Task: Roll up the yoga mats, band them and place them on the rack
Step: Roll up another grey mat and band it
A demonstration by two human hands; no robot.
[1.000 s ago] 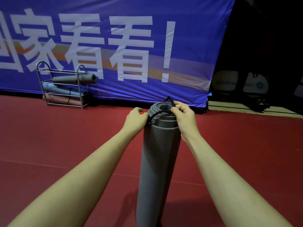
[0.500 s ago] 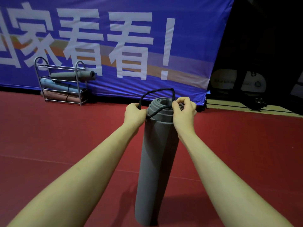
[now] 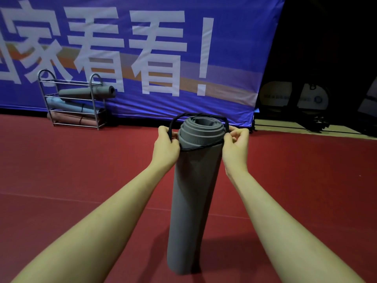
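A rolled grey yoga mat (image 3: 193, 201) stands upright on the red floor in front of me. A black elastic band (image 3: 201, 115) is stretched in a loop around the mat's top end. My left hand (image 3: 166, 146) pinches the band at the left side of the roll. Opposite it, my right hand (image 3: 236, 144) pinches the band at the right side. The band's near part lies across the mat just below its top edge. At the far left stands the metal rack (image 3: 70, 99).
The rack holds a grey rolled mat (image 3: 86, 92) on its top tier, a light blue one below and a pink one at the bottom. A large blue banner (image 3: 234, 58) hangs behind. Dark equipment (image 3: 314, 107) sits at the far right.
Both hands have pulled the band apart, from a small loop over the mat's top to a wide loop around the whole end. The right hand moved to the right.
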